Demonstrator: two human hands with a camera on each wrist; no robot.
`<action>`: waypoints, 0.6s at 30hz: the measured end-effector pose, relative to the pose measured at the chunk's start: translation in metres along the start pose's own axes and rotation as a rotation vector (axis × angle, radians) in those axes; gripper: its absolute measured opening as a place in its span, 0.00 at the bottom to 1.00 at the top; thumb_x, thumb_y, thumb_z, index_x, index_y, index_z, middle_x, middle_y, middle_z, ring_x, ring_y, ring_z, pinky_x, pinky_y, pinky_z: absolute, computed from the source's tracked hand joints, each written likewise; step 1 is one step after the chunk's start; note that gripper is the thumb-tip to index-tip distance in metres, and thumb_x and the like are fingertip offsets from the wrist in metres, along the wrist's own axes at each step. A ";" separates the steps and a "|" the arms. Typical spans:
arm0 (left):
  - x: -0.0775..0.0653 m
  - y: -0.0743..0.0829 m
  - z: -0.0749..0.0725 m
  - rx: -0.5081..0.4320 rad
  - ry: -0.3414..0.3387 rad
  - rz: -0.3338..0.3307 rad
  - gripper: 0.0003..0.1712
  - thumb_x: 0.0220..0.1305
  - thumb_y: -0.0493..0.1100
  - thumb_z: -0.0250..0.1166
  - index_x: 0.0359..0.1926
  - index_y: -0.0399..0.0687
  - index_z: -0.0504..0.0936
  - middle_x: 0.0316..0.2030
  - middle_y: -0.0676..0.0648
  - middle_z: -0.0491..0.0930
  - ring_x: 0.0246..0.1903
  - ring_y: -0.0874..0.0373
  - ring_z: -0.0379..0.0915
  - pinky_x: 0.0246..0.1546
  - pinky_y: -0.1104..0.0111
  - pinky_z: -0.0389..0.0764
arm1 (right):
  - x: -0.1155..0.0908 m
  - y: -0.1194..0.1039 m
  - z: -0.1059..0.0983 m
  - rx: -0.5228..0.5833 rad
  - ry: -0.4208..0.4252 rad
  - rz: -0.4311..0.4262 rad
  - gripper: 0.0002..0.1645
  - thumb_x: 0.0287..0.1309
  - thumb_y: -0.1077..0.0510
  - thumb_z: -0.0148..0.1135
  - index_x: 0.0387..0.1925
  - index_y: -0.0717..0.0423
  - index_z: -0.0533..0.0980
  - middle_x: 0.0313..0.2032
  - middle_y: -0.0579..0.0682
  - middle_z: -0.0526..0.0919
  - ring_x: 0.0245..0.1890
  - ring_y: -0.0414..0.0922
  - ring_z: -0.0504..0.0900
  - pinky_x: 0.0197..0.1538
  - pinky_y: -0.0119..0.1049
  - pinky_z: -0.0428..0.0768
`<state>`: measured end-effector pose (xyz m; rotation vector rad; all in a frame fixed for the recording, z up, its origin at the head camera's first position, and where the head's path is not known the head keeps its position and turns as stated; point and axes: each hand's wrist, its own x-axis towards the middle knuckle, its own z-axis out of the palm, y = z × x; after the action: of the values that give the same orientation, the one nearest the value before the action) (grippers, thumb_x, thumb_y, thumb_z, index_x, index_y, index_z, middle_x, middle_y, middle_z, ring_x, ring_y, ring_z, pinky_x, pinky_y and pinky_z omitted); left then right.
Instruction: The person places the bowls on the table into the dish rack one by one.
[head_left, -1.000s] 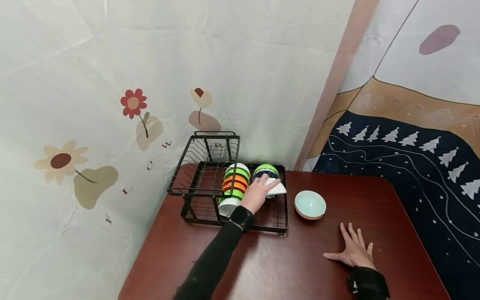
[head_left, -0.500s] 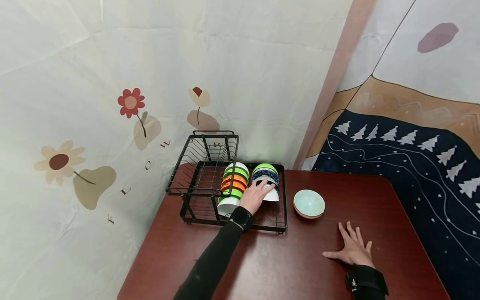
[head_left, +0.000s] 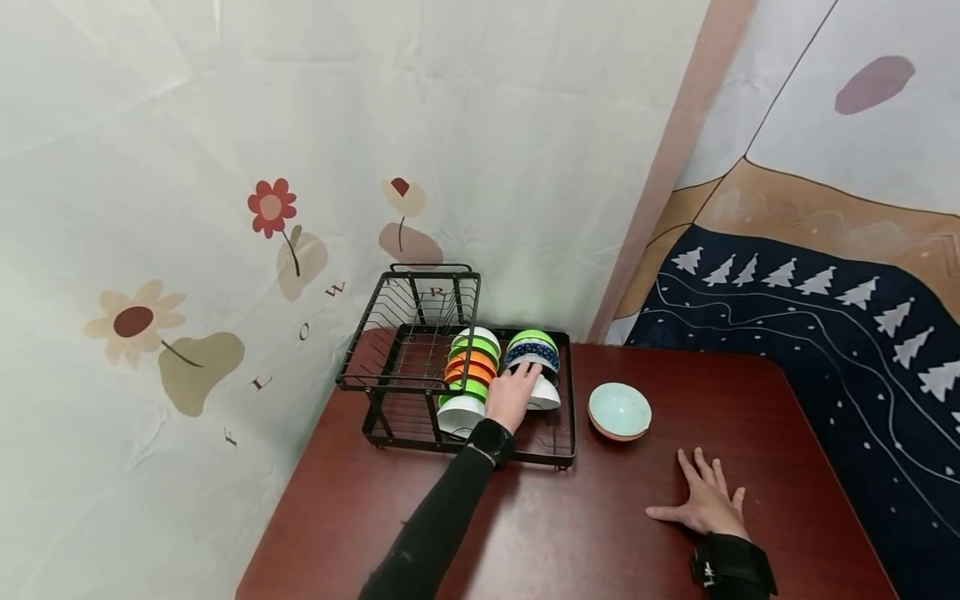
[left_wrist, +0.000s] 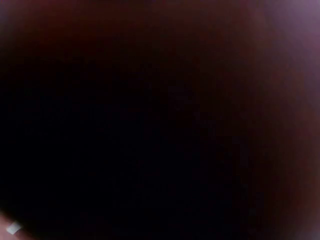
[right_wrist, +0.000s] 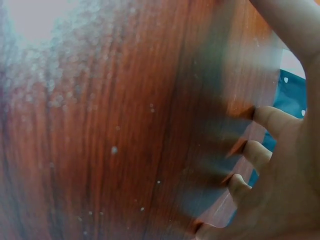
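In the head view my left hand (head_left: 512, 398) reaches into the right side of a black two-tier dish rack (head_left: 547, 457). Its fingers grip a white bowl (head_left: 546, 395) tipped on its side at the front of the right-hand row; the thumb is hidden. Behind that bowl stand a blue-patterned bowl (head_left: 532, 353) and a green bowl (head_left: 531, 335). My right hand (head_left: 705, 502) lies on the table with fingers spread, its fingertips (right_wrist: 257, 152) touching the wood in the right wrist view. The left wrist view is almost wholly dark.
A second row in the rack holds orange bowls (head_left: 471, 367), green ones and a white front bowl (head_left: 459, 414). A pale blue bowl (head_left: 620, 407) with a brownish outside sits upright on the red-brown table (head_left: 585, 533), right of the rack. A printed cloth (head_left: 525, 167) hangs behind.
My left hand has brought the white bowl leftward and down into the right-hand row, tipping it up behind the others. My right hand has stayed in place.
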<state>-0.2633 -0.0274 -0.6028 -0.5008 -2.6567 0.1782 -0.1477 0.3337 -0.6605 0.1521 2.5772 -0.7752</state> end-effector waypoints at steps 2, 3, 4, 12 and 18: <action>0.001 0.000 -0.003 0.009 0.001 -0.026 0.19 0.72 0.39 0.74 0.59 0.60 0.81 0.55 0.54 0.88 0.28 0.58 0.83 0.22 0.68 0.82 | -0.001 0.000 0.001 -0.001 0.002 0.001 0.91 0.44 0.23 0.84 0.87 0.67 0.42 0.86 0.75 0.31 0.85 0.78 0.23 0.73 0.88 0.19; 0.001 0.000 -0.005 0.008 0.001 -0.038 0.21 0.70 0.39 0.75 0.59 0.59 0.82 0.55 0.53 0.89 0.27 0.58 0.83 0.22 0.68 0.82 | 0.000 0.001 0.002 -0.001 0.004 0.001 0.91 0.44 0.23 0.84 0.87 0.67 0.42 0.86 0.76 0.31 0.85 0.78 0.23 0.73 0.89 0.19; 0.002 0.000 -0.006 0.005 -0.006 -0.049 0.22 0.70 0.39 0.76 0.60 0.59 0.82 0.55 0.52 0.89 0.27 0.58 0.83 0.22 0.68 0.82 | 0.000 0.001 0.002 0.000 0.007 0.000 0.91 0.44 0.23 0.84 0.87 0.67 0.42 0.86 0.75 0.31 0.85 0.78 0.23 0.73 0.88 0.19; 0.000 -0.002 -0.014 -0.072 -0.067 -0.087 0.25 0.70 0.37 0.75 0.65 0.57 0.82 0.58 0.48 0.89 0.34 0.55 0.87 0.26 0.66 0.86 | 0.001 0.001 0.002 -0.004 0.011 -0.001 0.91 0.44 0.22 0.84 0.88 0.66 0.41 0.86 0.76 0.31 0.85 0.78 0.22 0.74 0.88 0.19; -0.014 -0.009 -0.034 -0.209 -0.024 -0.085 0.33 0.62 0.34 0.80 0.67 0.56 0.83 0.59 0.48 0.86 0.50 0.52 0.85 0.32 0.63 0.88 | 0.002 0.002 0.003 -0.007 0.013 -0.005 0.91 0.44 0.23 0.84 0.88 0.66 0.42 0.86 0.76 0.31 0.85 0.78 0.23 0.73 0.88 0.19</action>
<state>-0.2399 -0.0397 -0.5752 -0.4523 -2.7289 -0.1207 -0.1477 0.3339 -0.6644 0.1490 2.5933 -0.7694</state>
